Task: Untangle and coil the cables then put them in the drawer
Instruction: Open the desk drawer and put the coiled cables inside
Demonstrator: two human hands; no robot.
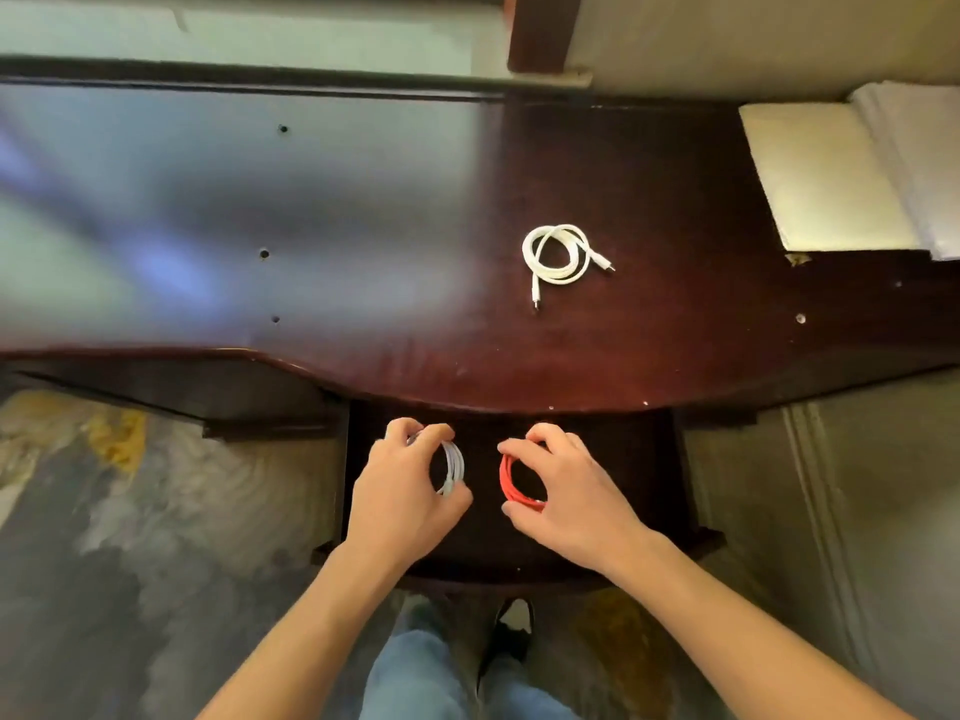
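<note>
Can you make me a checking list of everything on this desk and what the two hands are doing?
Surface: dark glossy wooden desk, small holes in its top.
Job's things: open dark wooden drawer under the desk front.
Clutter: white folded cloth at the far right.
Grips: left hand holds a pale coiled cable; right hand holds a red coiled cable; both over the drawer.
Cables: white coiled cable lies on the desk, untouched.
Surroundings: patterned carpet, jeans and a dark shoe below.

Coiled pale cable (453,467) and red cable (511,483) over open drawer (660,475), white coil (558,257) on desktop
</note>
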